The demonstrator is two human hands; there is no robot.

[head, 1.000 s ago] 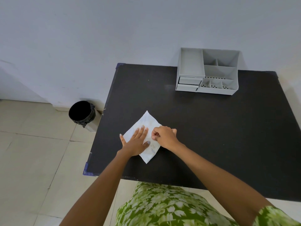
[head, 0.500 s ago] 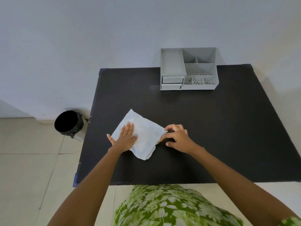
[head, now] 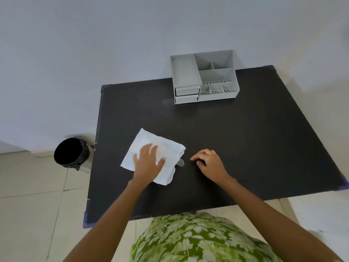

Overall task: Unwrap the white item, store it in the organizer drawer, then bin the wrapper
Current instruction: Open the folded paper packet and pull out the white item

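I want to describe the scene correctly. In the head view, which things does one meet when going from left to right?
Bin → white item, with the left hand flat on it → right hand → organizer, which stands farther back on the table.

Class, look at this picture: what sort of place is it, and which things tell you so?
Probably a plain room at home, set up as a small work corner: a black table against a bare wall, a grey desk organizer with drawers, and a lined bin on a tiled floor.
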